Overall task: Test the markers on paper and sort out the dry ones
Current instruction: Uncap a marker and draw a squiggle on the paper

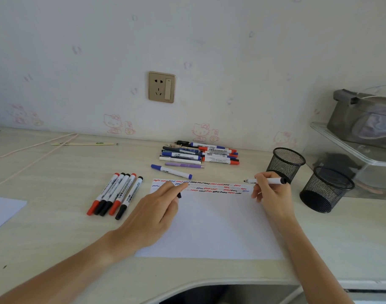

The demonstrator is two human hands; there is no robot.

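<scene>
From the head camera, a white sheet of paper [209, 227] lies flat on the pale wood-grain desk [56, 227], its far edge already filled with red, blue and black test squiggles [209, 187].

The right hand [270, 191] pinches an uncapped white-barrelled marker with a black end [265, 181], held nearly level with its tip pointing left, just above the right end of the squiggles and apparently not touching the paper.

The left hand [159, 207] rests on the sheet with fingers stretched toward the marks; a small black piece [179, 195] shows under its fingertips (probably this marker's cap, though I cannot be sure), so I cannot tell whether the fingers pinch it or merely cover it.

Left of the paper lie five capped red and black markers in a neat row [115, 194]; a mixed heap of pens and markers [198, 153] sits beyond the sheet, with one blue-capped marker [171, 171] apart from it. Two black wire-mesh cups [306, 178] stand to the right.

To test well, tilt the tip down onto bare paper below the existing lines, keep the sheet pinned, and draw a short steady wave so a faint line cannot be mistaken for its neighbours.
</scene>
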